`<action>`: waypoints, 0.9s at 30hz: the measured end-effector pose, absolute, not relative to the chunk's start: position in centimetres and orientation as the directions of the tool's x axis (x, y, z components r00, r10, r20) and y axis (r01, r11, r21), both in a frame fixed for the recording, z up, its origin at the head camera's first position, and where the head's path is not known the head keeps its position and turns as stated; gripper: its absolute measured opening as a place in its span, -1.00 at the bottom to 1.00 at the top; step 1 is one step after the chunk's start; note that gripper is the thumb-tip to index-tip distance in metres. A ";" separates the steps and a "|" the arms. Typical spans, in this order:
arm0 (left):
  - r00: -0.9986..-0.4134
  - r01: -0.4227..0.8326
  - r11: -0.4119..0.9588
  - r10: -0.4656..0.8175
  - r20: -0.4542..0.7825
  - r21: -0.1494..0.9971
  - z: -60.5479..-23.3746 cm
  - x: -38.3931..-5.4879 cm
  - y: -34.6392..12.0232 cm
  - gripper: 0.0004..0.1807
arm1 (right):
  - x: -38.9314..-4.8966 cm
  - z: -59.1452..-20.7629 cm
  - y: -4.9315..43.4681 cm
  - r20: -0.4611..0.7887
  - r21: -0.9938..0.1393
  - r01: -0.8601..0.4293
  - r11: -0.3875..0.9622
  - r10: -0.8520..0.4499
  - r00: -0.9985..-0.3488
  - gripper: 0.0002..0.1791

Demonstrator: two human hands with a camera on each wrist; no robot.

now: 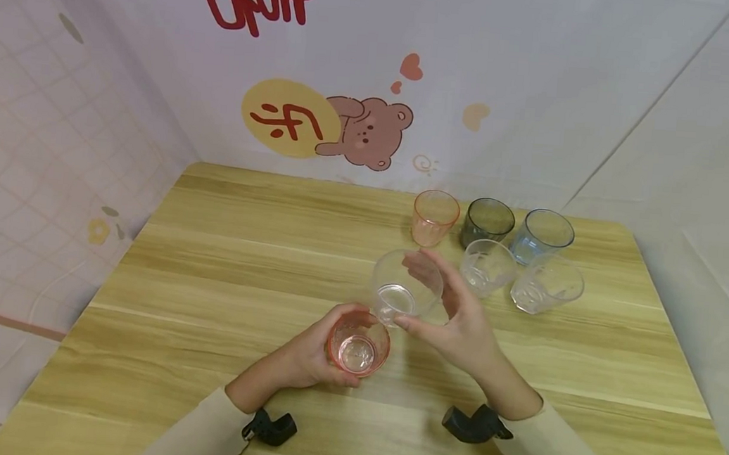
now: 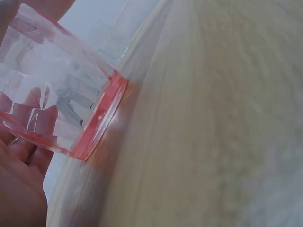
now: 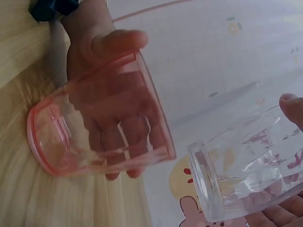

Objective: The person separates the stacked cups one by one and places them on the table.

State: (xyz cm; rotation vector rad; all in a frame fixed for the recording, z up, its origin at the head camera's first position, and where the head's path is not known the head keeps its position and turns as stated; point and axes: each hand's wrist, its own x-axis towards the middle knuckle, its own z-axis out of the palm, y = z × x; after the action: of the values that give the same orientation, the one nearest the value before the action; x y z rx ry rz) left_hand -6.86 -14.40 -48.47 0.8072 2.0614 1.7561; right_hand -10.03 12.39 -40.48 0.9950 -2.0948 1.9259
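In the head view my left hand [image 1: 312, 356] grips a clear pink tumbler [image 1: 358, 350] with a red-tinted rim, fingers and thumb around its sides. The right wrist view shows this pink tumbler [image 3: 71, 137] upright, its base close over the wood, with the left hand [image 3: 118, 127] behind it. My right hand [image 1: 466, 333] holds a colourless faceted tumbler [image 1: 398, 293] between thumb and fingers. That tumbler [image 3: 255, 170] is raised higher than the pink one, its thick base level with the pink rim in the right wrist view.
At the back right of the wooden table [image 1: 222, 260] stand a pink glass [image 1: 433, 225], a dark grey glass [image 1: 486, 229] and a blue glass [image 1: 538, 239]. Before them are two colourless glasses, one left [image 1: 485, 271] and one right [image 1: 541, 289]. A printed cloth [image 1: 527, 77] hangs behind.
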 end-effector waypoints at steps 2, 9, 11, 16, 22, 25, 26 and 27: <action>-0.792 0.208 0.083 0.599 0.119 0.975 -48.5 -6.9 -14.4 0.14 | -10.2 -40.8 12.5 0.505 -0.844 -0.537 -0.012 -0.358 -0.786 0.11; -0.793 0.174 0.073 0.601 0.096 0.982 -48.6 -6.8 -14.5 0.15 | -11.5 -42.2 13.1 0.518 -0.836 -0.549 0.015 -0.308 -0.798 0.08; -0.794 0.166 0.071 0.601 0.091 0.984 -48.6 -6.9 -14.5 0.14 | -11.9 -42.6 13.2 0.514 -0.841 -0.541 0.012 -0.296 -0.805 0.08; -0.795 0.159 0.071 0.601 0.085 0.985 -48.7 -6.9 -14.5 0.15 | -12.7 -43.3 13.3 0.468 -0.870 -0.492 0.034 -0.257 -0.846 0.07; -0.789 0.160 0.059 0.607 0.092 0.985 -48.5 -6.9 -14.5 0.16 | -13.3 -43.9 13.3 0.380 -0.906 -0.409 0.107 -0.222 -0.898 0.04; -0.789 0.163 0.059 0.608 0.095 0.985 -48.5 -6.9 -14.4 0.16 | -13.7 -44.2 13.3 0.338 -0.919 -0.369 0.137 -0.204 -0.919 0.01; -0.790 0.162 0.061 0.606 0.092 0.985 -48.5 -6.9 -14.4 0.16 | -13.8 -44.3 13.3 0.323 -0.924 -0.353 0.146 -0.198 -0.926 0.01; -0.789 0.164 0.062 0.607 0.093 0.985 -48.5 -6.9 -14.4 0.16 | -13.9 -44.4 13.3 0.309 -0.928 -0.339 0.154 -0.190 -0.932 0.00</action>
State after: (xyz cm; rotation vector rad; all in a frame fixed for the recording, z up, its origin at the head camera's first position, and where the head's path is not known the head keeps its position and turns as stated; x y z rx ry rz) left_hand -6.93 -14.41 -48.55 0.7715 2.0017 1.7791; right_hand -13.87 13.31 -44.43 0.5290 -2.2937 1.8966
